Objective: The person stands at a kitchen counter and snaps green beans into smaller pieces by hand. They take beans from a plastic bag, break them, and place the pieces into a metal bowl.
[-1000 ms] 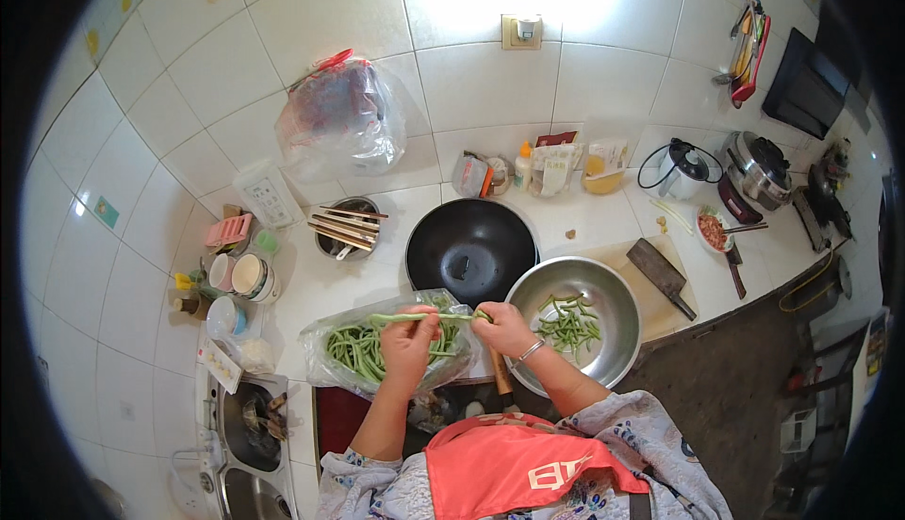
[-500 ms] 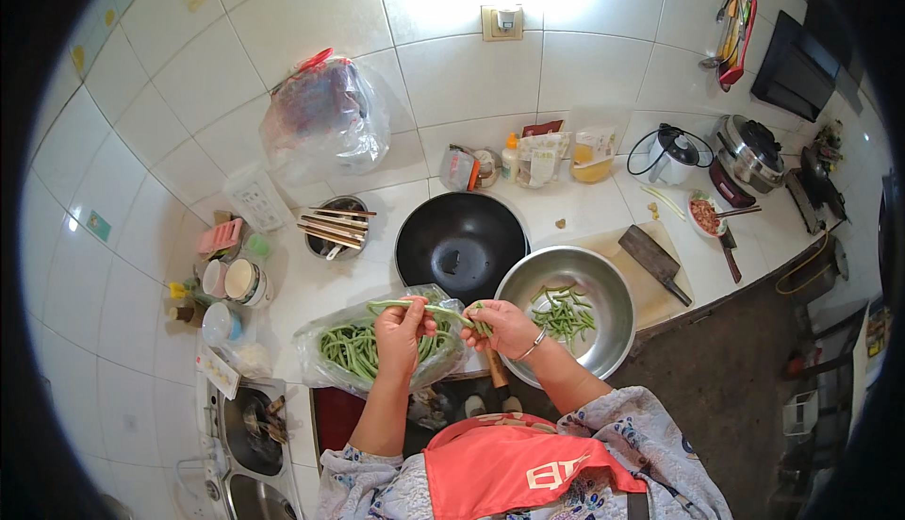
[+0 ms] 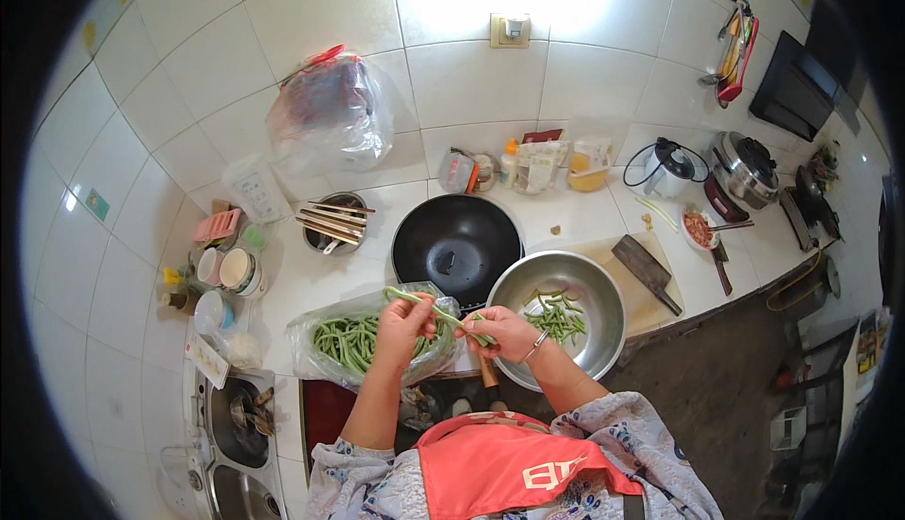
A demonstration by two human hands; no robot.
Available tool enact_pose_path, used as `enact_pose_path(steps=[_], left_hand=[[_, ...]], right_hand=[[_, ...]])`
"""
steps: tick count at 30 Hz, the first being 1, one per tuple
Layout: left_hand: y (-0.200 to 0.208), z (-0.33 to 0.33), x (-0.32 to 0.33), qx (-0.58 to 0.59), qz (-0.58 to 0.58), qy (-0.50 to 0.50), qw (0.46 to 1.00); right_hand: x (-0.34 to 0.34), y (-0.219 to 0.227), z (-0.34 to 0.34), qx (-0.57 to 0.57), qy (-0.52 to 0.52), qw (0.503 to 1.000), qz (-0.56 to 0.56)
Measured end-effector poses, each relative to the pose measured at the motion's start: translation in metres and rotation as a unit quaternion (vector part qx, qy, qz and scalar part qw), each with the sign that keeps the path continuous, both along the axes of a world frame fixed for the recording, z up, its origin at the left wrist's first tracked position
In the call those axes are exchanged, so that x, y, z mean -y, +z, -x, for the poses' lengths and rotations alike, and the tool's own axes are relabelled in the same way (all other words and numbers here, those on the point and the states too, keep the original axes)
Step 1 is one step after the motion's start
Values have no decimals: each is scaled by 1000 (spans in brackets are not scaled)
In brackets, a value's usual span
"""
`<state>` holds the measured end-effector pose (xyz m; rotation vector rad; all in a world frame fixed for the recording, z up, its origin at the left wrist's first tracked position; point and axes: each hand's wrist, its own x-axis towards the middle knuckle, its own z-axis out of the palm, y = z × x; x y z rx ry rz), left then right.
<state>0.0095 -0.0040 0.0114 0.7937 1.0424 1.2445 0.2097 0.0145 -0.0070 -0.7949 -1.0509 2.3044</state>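
A long green bean (image 3: 441, 314) stretches between my two hands, in front of the black wok. My left hand (image 3: 405, 325) pinches its left part, above the bag's right side. My right hand (image 3: 506, 333) grips the bean's other end and has short green pieces gathered in its fingers, at the left rim of a steel basin (image 3: 606, 341). Cut bean pieces (image 3: 556, 317) lie in that basin. Whole green beans (image 3: 344, 343) fill a clear plastic bag (image 3: 306, 364) to the left, under and beside my left hand.
Behind my hands sits a black wok (image 3: 455, 237), its wooden handle toward me. A cleaver (image 3: 647, 273) rests on a cutting board (image 3: 603, 251) at the right, with a knife (image 3: 722, 270) farther right. A pot with chopsticks (image 3: 335, 221) stands back left; a sink (image 3: 236, 426) is front left.
The view has shifted slightly. The bean slants more steeply down toward my right hand, and my hands are a little closer together. Both still hold it.
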Motion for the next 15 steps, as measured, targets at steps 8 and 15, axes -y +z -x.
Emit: enact_pose_path(steps=[8, 15], left_hand=[[12, 3, 8, -62, -65, 50, 995], [20, -24, 23, -185, -235, 95, 950]], right_hand=[[-6, -12, 9, 148, -73, 979, -122], [-23, -49, 13, 527, -172, 670, -493]])
